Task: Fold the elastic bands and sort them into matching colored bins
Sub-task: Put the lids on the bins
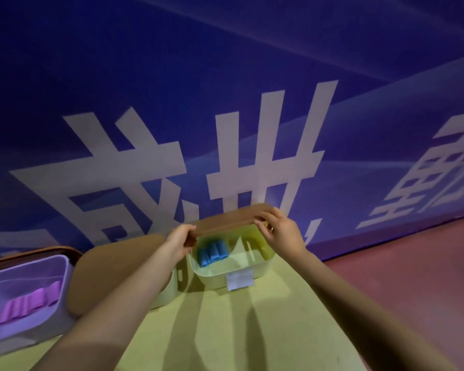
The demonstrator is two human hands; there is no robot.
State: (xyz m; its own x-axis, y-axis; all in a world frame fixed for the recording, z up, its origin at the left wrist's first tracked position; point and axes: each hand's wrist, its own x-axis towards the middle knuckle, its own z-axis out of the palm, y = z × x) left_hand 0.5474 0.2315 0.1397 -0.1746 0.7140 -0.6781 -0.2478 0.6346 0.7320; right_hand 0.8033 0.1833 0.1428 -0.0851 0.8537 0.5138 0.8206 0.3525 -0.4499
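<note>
You're gripping the brown lid [229,219] with left hand [180,238] and right hand [279,231] over the green bin [252,266]; misaligning risks it jamming crooked.

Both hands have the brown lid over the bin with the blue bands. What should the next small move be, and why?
Probably lower the brown lid onto the pale green bin and press it flush. The left hand and right hand grip its two ends, it hangs tilted above the rim, and folded blue bands already lie inside.
</note>
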